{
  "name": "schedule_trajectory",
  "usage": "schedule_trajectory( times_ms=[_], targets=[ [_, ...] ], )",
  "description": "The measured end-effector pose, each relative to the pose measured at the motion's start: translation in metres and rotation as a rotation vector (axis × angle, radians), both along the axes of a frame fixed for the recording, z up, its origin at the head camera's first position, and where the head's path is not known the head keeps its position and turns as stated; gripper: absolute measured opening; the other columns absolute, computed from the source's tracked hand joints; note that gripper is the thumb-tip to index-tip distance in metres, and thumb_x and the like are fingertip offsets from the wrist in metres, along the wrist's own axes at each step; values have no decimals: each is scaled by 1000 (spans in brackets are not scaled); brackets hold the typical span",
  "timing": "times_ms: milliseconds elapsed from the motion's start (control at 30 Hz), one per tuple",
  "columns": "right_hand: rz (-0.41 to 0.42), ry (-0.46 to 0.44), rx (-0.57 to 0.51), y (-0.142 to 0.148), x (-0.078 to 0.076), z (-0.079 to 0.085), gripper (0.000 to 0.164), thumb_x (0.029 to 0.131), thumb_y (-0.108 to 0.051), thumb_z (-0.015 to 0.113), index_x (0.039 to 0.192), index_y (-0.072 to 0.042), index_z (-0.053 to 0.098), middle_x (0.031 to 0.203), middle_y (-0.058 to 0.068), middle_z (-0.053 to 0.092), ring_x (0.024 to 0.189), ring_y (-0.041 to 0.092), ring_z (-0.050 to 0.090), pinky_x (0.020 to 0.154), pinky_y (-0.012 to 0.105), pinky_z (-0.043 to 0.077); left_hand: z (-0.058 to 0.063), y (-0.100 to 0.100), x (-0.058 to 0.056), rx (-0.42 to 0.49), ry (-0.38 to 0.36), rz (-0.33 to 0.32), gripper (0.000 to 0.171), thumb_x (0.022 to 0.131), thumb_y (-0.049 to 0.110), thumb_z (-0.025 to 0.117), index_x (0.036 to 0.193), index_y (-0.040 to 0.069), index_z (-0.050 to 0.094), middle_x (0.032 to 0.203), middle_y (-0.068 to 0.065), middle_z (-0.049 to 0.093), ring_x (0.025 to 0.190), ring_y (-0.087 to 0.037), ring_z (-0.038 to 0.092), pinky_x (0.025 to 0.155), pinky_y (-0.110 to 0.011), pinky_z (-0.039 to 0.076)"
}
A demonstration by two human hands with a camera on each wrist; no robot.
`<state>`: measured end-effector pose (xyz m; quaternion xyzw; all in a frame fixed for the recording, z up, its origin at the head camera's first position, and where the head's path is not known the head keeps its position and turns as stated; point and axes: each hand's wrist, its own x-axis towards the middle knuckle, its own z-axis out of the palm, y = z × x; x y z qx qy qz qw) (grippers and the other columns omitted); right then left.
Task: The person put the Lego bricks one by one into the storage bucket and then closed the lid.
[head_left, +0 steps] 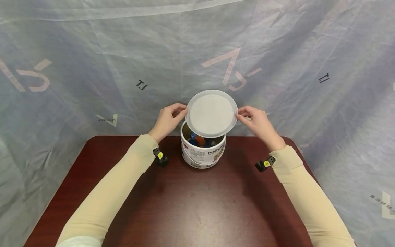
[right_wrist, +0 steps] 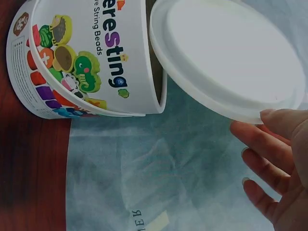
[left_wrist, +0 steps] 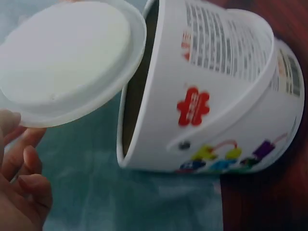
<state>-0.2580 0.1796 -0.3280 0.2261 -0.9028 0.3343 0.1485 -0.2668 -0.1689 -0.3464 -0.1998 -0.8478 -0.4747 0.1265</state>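
Note:
A round white lid [head_left: 211, 115] is held tilted over the back of a white bucket [head_left: 200, 156], its flat underside facing me. My left hand [head_left: 169, 118] pinches the lid's left edge between thumb and fingers. At the opposite edge my right hand [head_left: 254, 120] pinches the rim the same way. Blue and orange-red pieces [head_left: 197, 140] show inside the bucket, partly hidden by the lid. The bucket stands upright, and its printed label [right_wrist: 113, 48] includes the words "String Beads". A white carrying handle [left_wrist: 236, 106] hangs down against its side.
The bucket stands near the back edge of a dark red-brown table [head_left: 197, 206]. Behind and on both sides hangs a grey printed sheet [head_left: 172, 51]. A small black camera is strapped to each wrist.

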Motion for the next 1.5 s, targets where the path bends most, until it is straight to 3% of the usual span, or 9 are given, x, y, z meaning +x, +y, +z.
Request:
schedule_trajectory(
  times_ms=[233, 633, 900, 1233, 1433, 1500],
  targets=[
    [65, 134, 35, -10, -2, -4, 15, 97, -6, 74, 110, -1, 67, 103, 18, 77, 108, 38, 66, 92, 57, 46, -2, -14, -1, -7, 95, 2, 21, 102, 21, 70, 120, 13, 77, 108, -4, 78, 83, -18, 66, 70, -29, 51],
    [66, 435, 72, -26, -5, -23, 21, 87, 0, 82, 104, -1, 70, 102, 16, 76, 99, 37, 66, 89, 53, 46, -12, -28, 5, -172, 262, 56, 27, 99, 12, 73, 126, 14, 77, 102, -6, 78, 64, -16, 58, 53, -30, 41],
    [43, 460, 55, -32, -9, -41, 23, 87, 5, 80, 107, -2, 71, 106, 16, 76, 102, 38, 65, 93, 54, 46, -26, -29, 6, -201, 293, 81, 30, 97, 7, 73, 127, 13, 77, 122, -8, 76, 72, -18, 64, 54, -31, 43],
    [20, 444, 122, -31, -8, -60, 19, 89, 4, 78, 105, -4, 71, 112, 12, 76, 103, 38, 66, 94, 55, 48, -44, -29, 15, -301, 317, 72, 30, 98, 11, 74, 128, 12, 76, 130, -7, 73, 86, -23, 72, 66, -40, 57],
    [75, 489, 188, -27, -9, -70, 26, 87, 8, 76, 109, -5, 70, 107, 12, 76, 101, 37, 66, 89, 54, 47, -54, -30, 19, -339, 378, 57, 30, 97, 12, 75, 127, 13, 76, 129, -5, 73, 93, -24, 74, 74, -43, 61],
    [102, 518, 207, -25, -10, -74, 26, 88, 8, 74, 111, -5, 70, 106, 13, 76, 102, 37, 66, 92, 55, 48, -59, -31, 20, -358, 428, 49, 30, 96, 11, 76, 126, 12, 77, 128, -5, 74, 98, -25, 75, 75, -44, 61]
  ],
)
